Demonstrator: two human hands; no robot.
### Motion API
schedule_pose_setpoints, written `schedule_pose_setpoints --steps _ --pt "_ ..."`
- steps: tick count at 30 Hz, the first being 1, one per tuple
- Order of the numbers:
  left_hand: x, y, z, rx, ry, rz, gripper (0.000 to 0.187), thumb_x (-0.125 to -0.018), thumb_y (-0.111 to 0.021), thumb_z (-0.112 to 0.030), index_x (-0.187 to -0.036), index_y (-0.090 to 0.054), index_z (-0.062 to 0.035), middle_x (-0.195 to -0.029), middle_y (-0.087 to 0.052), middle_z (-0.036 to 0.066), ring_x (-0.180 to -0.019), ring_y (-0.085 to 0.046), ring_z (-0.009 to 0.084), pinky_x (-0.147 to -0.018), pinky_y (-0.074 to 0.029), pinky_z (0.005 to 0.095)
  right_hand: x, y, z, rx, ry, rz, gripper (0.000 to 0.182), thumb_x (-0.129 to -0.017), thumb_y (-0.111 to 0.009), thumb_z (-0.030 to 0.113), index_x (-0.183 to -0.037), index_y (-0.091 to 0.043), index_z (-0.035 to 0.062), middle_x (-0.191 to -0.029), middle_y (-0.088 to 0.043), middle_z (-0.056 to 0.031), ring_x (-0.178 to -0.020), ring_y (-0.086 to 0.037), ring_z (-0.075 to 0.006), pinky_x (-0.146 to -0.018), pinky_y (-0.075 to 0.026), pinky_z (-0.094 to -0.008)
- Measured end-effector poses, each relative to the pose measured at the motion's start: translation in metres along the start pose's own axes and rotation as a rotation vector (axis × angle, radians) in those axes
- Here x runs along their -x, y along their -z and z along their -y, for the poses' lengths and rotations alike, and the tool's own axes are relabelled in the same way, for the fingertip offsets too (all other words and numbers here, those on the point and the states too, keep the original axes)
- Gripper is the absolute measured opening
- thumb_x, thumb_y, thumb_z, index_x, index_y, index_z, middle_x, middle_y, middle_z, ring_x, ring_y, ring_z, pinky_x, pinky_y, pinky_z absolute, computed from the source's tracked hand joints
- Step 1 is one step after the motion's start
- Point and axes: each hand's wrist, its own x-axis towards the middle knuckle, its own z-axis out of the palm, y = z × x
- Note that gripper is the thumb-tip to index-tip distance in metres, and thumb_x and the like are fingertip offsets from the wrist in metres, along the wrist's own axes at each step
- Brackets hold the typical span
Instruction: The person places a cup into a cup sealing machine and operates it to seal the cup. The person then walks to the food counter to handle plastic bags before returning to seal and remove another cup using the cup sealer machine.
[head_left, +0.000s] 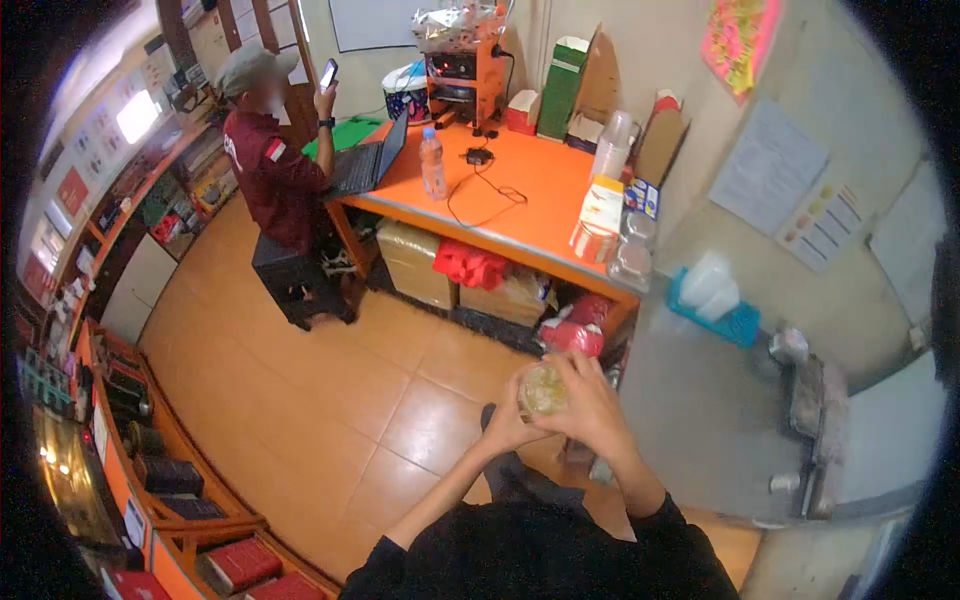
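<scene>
A clear cup (543, 388) with pale yellow-green contents is held in front of my body, above the tiled floor. My left hand (507, 422) wraps round its left and lower side. Across from it, my right hand (588, 398) grips the right side, fingers curled over toward the rim. Both hands close on the cup together, and their fingers hide part of its wall. Just right of the hands lies the grey metal counter (680, 420).
An orange table (520, 185) ahead bears a water bottle (432, 165), a laptop (370, 165) and stacked clear cups (612, 145). Boxes and red bags sit underneath. On the left, a person (275, 160) sits on a black stool (290, 285) holding a phone. A blue tissue holder (730, 322) stands on the counter.
</scene>
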Motion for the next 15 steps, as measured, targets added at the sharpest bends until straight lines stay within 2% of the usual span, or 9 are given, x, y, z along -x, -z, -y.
schedule_pose_setpoints --steps 2,4,7,8,10,11,13,15 --pt "-0.048 0.021 0.008 0.003 0.018 -0.007 0.096 -0.064 -0.088 -0.024 -0.140 -0.033 -0.0076 -0.132 -0.044 0.015 -0.116 -0.052 0.0273 -0.091 -0.049 0.0401 -0.056 0.002 -0.024 -0.029 -0.026 -0.088 0.077 -0.053 -0.084 0.024 -0.121 -0.054 0.0061 -0.115 -0.050 -0.0125 -0.109 -0.051 -0.0351 -0.092 -0.046 -0.0431" --pt "-0.080 0.047 0.021 -0.068 0.361 0.024 0.098 -0.064 -0.089 -0.023 -0.142 -0.031 -0.0111 -0.134 -0.040 0.016 -0.114 -0.052 0.0292 -0.086 -0.052 0.0402 -0.111 -0.003 -0.055 -0.017 -0.030 -0.094 0.076 -0.053 -0.083 0.024 -0.121 -0.054 0.0080 -0.115 -0.050 -0.0127 -0.110 -0.051 -0.0356 -0.093 -0.046 -0.0433" --pt "-0.132 0.097 0.035 -0.020 0.386 0.011 0.089 -0.066 -0.087 -0.020 -0.139 -0.037 -0.0103 -0.132 -0.043 0.015 -0.111 -0.054 0.0255 -0.083 -0.053 0.0382 -0.194 -0.004 -0.083 0.090 -0.160 -0.160 0.081 -0.054 -0.086 0.028 -0.124 -0.051 0.0072 -0.123 -0.048 -0.0155 -0.113 -0.050 -0.0384 -0.093 -0.048 -0.0469" --pt "-0.153 0.116 0.043 -0.019 0.386 0.010 0.089 -0.066 -0.087 -0.020 -0.139 -0.037 -0.0103 -0.132 -0.043 0.015 -0.111 -0.054 0.0255 -0.083 -0.053 0.0382 -0.221 -0.005 -0.093 0.092 -0.160 -0.159 0.081 -0.054 -0.086 0.028 -0.124 -0.051 0.0072 -0.123 -0.048 -0.0155 -0.113 -0.050 -0.0384 -0.093 -0.048 -0.0469" --pt "-0.184 0.154 0.062 -0.025 0.430 -0.064 0.072 -0.072 -0.083 -0.017 -0.133 -0.045 -0.0093 -0.125 -0.051 0.013 -0.104 -0.058 0.0208 -0.083 -0.053 0.0351 -0.272 -0.010 -0.116 0.165 -0.256 -0.175 0.080 -0.054 -0.085 0.027 -0.124 -0.052 0.0070 -0.121 -0.049 -0.0157 -0.111 -0.051 -0.0384 -0.090 -0.049 -0.0472" --pt "-0.203 0.168 0.056 -0.017 0.443 -0.058 0.072 -0.072 -0.083 -0.017 -0.133 -0.045 -0.0093 -0.125 -0.051 0.013 -0.104 -0.058 0.0208 -0.083 -0.053 0.0351 -0.296 -0.016 -0.131 0.144 -0.216 -0.231 0.079 -0.055 -0.085 0.026 -0.124 -0.052 0.0067 -0.117 -0.050 -0.0161 -0.108 -0.053 -0.0384 -0.087 -0.051 -0.0472" --pt "-0.251 0.194 0.026 -0.090 0.301 -0.117 0.053 -0.079 -0.077 -0.015 -0.126 -0.052 -0.0071 -0.115 -0.058 0.011 -0.098 -0.060 0.0176 -0.084 -0.052 0.0327 -0.340 -0.027 -0.157 0.163 -0.252 -0.222 0.079 -0.057 -0.083 0.029 -0.125 -0.051 0.0079 -0.115 -0.051 -0.0154 -0.106 -0.053 -0.0382 -0.085 -0.050 -0.0475" --pt "-0.297 0.218 0.020 -0.085 0.262 -0.085 0.049 -0.082 -0.074 -0.014 -0.125 -0.053 -0.0064 -0.112 -0.060 0.010 -0.097 -0.061 0.0176 -0.084 -0.052 0.0316 -0.376 -0.039 -0.183 0.182 -0.295 -0.234 0.079 -0.059 -0.082 0.032 -0.127 -0.050 0.0092 -0.112 -0.051 -0.0146 -0.104 -0.054 -0.0379 -0.083 -0.050 -0.0478"
